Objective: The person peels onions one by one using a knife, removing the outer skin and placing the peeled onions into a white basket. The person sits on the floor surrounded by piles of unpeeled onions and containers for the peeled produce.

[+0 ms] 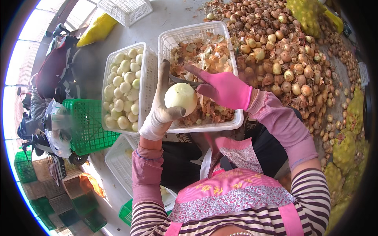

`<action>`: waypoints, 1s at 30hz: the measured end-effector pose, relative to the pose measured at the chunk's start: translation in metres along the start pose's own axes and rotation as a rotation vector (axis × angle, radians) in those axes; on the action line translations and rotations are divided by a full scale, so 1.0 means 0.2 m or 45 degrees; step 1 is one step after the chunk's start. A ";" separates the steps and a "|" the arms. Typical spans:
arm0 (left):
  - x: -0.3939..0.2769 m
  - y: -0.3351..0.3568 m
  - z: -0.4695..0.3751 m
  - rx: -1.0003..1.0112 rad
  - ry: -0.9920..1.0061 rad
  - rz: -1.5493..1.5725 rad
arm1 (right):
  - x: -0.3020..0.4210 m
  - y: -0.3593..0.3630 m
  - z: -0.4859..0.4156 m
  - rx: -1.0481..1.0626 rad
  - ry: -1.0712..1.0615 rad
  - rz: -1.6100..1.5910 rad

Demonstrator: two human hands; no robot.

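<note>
My left hand (158, 110), in a soiled white glove, holds a peeled pale onion (180, 98), its thumb across the lower side. In my right hand (229, 90), in a pink glove with dirty fingertips, is a small knife (177, 79). Its blade lies just above the onion, pointing towards my left fingers; the handle is mostly covered by my hand. Both hands are over a white plastic crate (203, 129) holding loose brown onion skins (200, 56). To the left stands another white crate (143, 88), filled with peeled onions (124, 87).
A large heap of unpeeled onions (286, 56) spreads over the floor at right, with yellow mesh sacks (344, 150) along its edge. A green crate (88, 126) and a parked scooter (53, 73) stand at left. More white crates (118, 159) sit beside my left leg.
</note>
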State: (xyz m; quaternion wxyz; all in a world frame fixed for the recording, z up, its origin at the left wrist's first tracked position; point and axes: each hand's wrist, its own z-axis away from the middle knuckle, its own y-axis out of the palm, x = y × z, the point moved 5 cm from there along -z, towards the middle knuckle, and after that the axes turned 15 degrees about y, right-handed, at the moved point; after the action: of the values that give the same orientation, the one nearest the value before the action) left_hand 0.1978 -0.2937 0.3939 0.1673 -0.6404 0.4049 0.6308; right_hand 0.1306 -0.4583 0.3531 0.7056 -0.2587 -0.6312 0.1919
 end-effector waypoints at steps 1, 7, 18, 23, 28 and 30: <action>0.03 -0.02 0.00 -0.015 0.010 0.049 | 0.00 0.01 0.00 0.026 -0.036 -0.126; 0.02 -0.04 -0.03 -0.198 0.111 0.158 | 0.05 -0.06 -0.06 0.224 0.310 -0.583; 0.06 -0.06 -0.04 -0.341 0.379 0.084 | 0.17 0.05 -0.06 -0.245 -0.102 -0.576; 0.02 -0.02 -0.03 -0.332 0.441 0.099 | 0.17 0.05 -0.06 -0.259 -0.152 -0.744; 0.08 -0.05 -0.02 -0.160 0.136 0.244 | 0.16 0.02 -0.07 -0.174 -0.097 -0.766; 0.09 -0.04 -0.03 -0.186 0.179 0.168 | 0.17 0.01 -0.06 -0.080 -0.020 -0.864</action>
State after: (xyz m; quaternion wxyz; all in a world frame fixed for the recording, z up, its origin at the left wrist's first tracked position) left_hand 0.2059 -0.2991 0.3749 0.0496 -0.6655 0.4098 0.6219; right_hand 0.1464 -0.4386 0.3774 0.7161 -0.0543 -0.6922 -0.0714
